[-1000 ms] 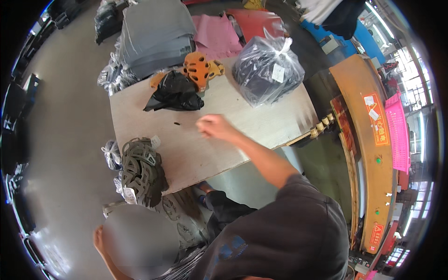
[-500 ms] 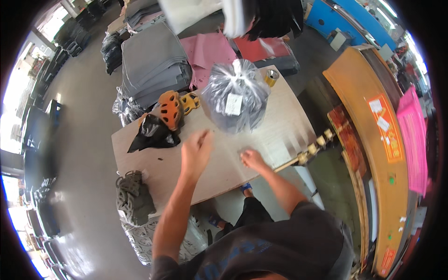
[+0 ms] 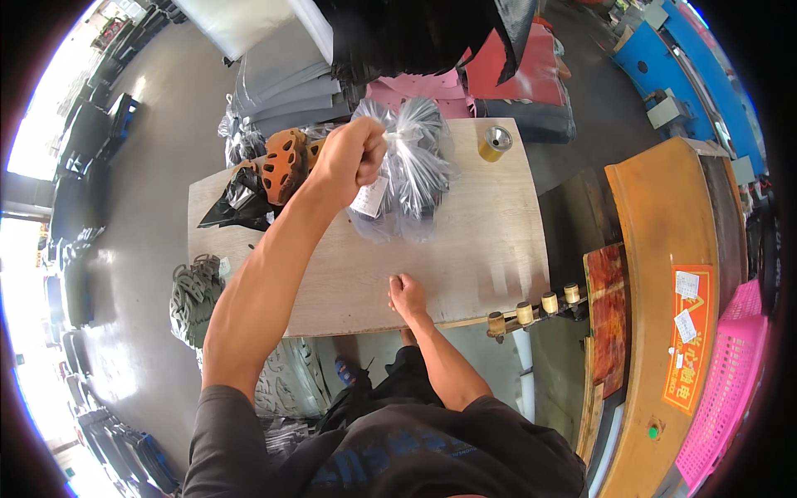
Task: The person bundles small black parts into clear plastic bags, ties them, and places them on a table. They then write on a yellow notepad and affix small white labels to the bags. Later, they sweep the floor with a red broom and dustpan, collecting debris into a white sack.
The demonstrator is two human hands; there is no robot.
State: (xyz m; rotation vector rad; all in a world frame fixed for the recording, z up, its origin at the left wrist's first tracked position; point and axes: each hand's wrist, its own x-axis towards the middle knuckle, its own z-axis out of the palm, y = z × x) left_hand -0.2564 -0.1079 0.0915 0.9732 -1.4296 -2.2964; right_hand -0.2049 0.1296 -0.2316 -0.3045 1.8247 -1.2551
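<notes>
The left hand (image 3: 349, 158) is closed in a tight grip on the gathered neck of a clear plastic bag (image 3: 407, 178), which holds dark, bulky contents and carries a white tag at its side. The bag stands on the far half of the wooden bench (image 3: 465, 249), its base on the board while its top is bunched in the fist. The right hand (image 3: 407, 295) rests near the front edge of the bench as a loose fist; it looks empty, though I cannot tell for certain whether anything small is inside it. Just left of the bag lie an orange helmet (image 3: 284, 162) and a crumpled black bag (image 3: 237, 203), and a small metal can (image 3: 494, 143) stands well apart on the right. Judging by the hold, the step in hand is closing or lifting the bag by its neck; any move from here calls for a steady hold on the neck, so the contents do not slip out
</notes>
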